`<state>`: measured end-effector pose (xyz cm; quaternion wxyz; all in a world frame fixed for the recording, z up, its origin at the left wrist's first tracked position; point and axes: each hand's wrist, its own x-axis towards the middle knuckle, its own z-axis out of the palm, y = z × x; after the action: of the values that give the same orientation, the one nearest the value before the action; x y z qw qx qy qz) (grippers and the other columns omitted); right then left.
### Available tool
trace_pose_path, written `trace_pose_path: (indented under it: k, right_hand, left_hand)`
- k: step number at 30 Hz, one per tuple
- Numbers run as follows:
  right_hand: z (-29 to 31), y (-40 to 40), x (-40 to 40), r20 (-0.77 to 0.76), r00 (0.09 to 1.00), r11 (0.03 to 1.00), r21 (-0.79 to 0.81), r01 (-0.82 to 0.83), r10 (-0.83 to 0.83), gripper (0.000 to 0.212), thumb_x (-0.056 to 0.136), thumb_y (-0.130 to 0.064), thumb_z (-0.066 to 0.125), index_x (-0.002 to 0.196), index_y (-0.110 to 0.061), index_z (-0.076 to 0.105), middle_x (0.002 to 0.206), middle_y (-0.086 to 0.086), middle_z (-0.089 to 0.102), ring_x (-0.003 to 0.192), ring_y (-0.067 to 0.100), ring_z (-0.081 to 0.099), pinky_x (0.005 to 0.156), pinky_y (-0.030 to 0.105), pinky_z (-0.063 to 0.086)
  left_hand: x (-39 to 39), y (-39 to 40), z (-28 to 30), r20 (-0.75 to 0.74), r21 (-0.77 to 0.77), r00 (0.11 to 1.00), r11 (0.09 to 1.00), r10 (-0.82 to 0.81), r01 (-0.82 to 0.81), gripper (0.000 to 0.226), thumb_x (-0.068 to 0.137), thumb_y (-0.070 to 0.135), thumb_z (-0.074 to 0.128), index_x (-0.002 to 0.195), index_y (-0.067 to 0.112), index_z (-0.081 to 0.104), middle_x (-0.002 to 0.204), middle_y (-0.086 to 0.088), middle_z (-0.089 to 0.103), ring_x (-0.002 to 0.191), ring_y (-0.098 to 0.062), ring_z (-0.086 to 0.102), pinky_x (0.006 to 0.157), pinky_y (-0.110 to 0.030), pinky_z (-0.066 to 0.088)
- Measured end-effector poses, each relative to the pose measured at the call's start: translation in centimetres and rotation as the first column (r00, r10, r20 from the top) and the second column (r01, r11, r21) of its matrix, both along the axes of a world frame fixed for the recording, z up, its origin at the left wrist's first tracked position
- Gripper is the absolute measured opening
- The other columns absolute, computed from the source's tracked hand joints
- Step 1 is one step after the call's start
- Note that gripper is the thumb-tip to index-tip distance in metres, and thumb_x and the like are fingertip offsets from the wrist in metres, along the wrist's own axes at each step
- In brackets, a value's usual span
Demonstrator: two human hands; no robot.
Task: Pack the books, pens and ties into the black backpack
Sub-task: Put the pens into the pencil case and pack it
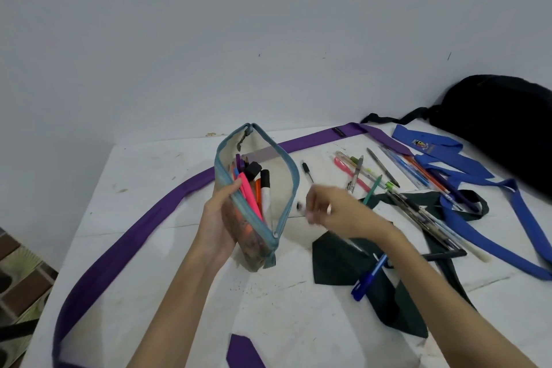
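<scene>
Teal-zipped clear pencil pouch point(263, 188) gripped open by left hand point(219, 218); right hand point(331, 207) blurred, grip unclear. Pen-loading underway; next, gather loose pens point(388, 182).

Plain pale grey wall point(209, 24), scuffed white table point(143, 164), patterned tiled floor point(21, 275) at left
</scene>
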<state>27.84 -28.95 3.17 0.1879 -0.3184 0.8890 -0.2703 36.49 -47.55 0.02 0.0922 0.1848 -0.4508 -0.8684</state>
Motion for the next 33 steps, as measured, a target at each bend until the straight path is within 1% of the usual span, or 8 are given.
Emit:
trace_pose_path:
  k: [2,5,8,16,23,27,30,33]
  right_hand:
    - [2.5,-0.4,-0.4,-0.067,0.979,0.937,-0.310,0.163,-0.193,0.018,0.090,-0.009,0.060,0.091,-0.025,0.050,0.083,-0.002,0.066,0.077,0.017,0.063,0.062,0.020,0.050]
    - [6.5,-1.4,-0.6,-0.066,0.885,0.553,-0.801,0.229,-0.461,0.028,0.090,-0.003,0.059,0.110,-0.021,0.054,0.081,0.008,0.069,0.072,0.018,0.068,0.067,0.022,0.055]
    - [8.9,-2.8,0.0,-0.077,0.847,0.351,-0.927,0.134,-0.525,0.025,0.091,-0.004,0.058,0.112,-0.017,0.057,0.077,0.009,0.069,0.073,0.024,0.068,0.070,0.032,0.058]
    - [4.8,-8.2,1.7,-0.203,0.970,0.953,-0.296,0.068,-0.132,0.031,0.086,-0.022,0.068,0.113,-0.018,0.054,0.078,0.007,0.069,0.070,0.011,0.058,0.068,0.023,0.044]
    - [4.7,-6.4,-1.7,-0.191,0.856,0.746,-0.601,0.285,-0.481,0.013,0.091,-0.016,0.058,0.099,-0.009,0.064,0.081,-0.003,0.063,0.066,0.003,0.056,0.068,0.016,0.048]
    - [0.6,-4.5,-5.9,-0.222,0.825,0.851,-0.213,0.480,-0.520,0.021,0.092,-0.018,0.055,0.106,-0.002,0.059,0.095,0.007,0.061,0.071,0.010,0.050,0.055,0.020,0.034]
    - [-3.6,-3.8,-7.0,-0.208,0.877,0.879,0.117,0.462,-0.433,0.042,0.095,-0.031,0.053,0.126,-0.003,0.046,0.117,0.014,0.055,0.098,0.024,0.056,0.072,0.027,0.045]
    - [-5.4,-3.8,-7.2,-0.190,0.896,0.882,0.185,0.434,-0.401,0.035,0.097,-0.028,0.048,0.122,-0.005,0.042,0.122,0.014,0.049,0.101,0.026,0.053,0.076,0.033,0.042]
  left_hand:
    - [0.0,0.0,0.0,-0.006,-0.005,1.000,1.000,-0.007,0.007,0.045,0.066,0.031,0.071,0.109,0.031,0.058,0.106,-0.004,0.063,0.100,-0.021,0.059,0.084,-0.036,0.049]
    - [-0.2,0.2,0.0,-0.006,-0.016,1.000,1.000,0.005,-0.005,0.056,0.063,0.037,0.064,0.118,0.030,0.054,0.105,-0.003,0.062,0.098,-0.019,0.059,0.076,-0.033,0.049]
    - [-0.2,0.2,-0.1,0.005,-0.024,1.000,1.000,0.011,-0.011,0.065,0.062,0.038,0.065,0.124,0.024,0.052,0.106,-0.007,0.061,0.098,-0.021,0.058,0.078,-0.034,0.049]
    - [-0.1,0.6,0.0,-0.003,-0.020,1.000,1.000,-0.009,0.009,0.065,0.066,0.036,0.072,0.127,0.021,0.053,0.105,-0.008,0.066,0.099,-0.022,0.062,0.079,-0.033,0.052]
    - [-0.2,0.2,-0.1,0.065,0.040,0.997,0.999,-0.034,0.031,0.068,0.063,0.037,0.069,0.126,0.022,0.051,0.105,-0.004,0.061,0.098,-0.020,0.058,0.075,-0.032,0.051]
    - [-0.2,-0.4,-0.5,0.043,0.076,0.998,0.996,-0.055,0.052,0.067,0.063,0.033,0.073,0.126,0.022,0.055,0.106,-0.004,0.065,0.095,-0.019,0.062,0.068,-0.029,0.054]
    - [-0.3,-0.6,-0.9,0.103,0.090,0.993,0.994,-0.065,0.056,0.062,0.062,0.041,0.071,0.121,0.023,0.059,0.108,-0.007,0.066,0.101,-0.024,0.061,0.080,-0.036,0.052]
    - [-0.2,-0.6,-1.0,0.076,0.181,0.992,0.980,-0.098,0.083,0.030,0.076,0.036,0.063,0.099,0.018,0.068,0.080,-0.005,0.069,0.075,-0.020,0.065,0.070,-0.032,0.051]
